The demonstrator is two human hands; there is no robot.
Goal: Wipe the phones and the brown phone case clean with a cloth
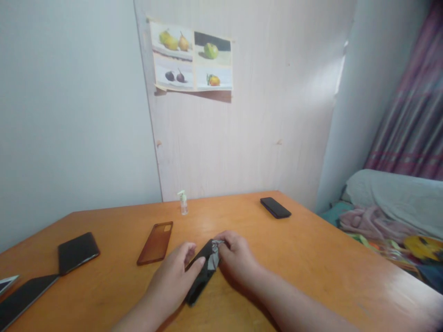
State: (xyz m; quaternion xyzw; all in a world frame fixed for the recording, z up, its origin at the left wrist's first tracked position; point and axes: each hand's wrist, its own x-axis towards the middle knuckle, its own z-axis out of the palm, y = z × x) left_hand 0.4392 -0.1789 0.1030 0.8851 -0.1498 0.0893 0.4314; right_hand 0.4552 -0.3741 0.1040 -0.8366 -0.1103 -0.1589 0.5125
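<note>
A dark, flat phone (197,290) lies at a slant between my hands, low in the middle of the head view. My left hand (171,276) grips its left edge, the thumb resting on the top face. In my right hand (238,258), fingers pinched, is a crumpled grey cloth (213,259) that touches the phone's upper right part. Just left of the hands lies a translucent brown phone case (155,243), with a camera cutout at its far corner.
A small clear pump bottle (183,206) stands near the wooden table's (318,272) back edge. Back right lies a dark phone-like slab (276,208). On the left are a black flat case (78,252), a dark panel (26,299) and a white-edged device (7,283).
</note>
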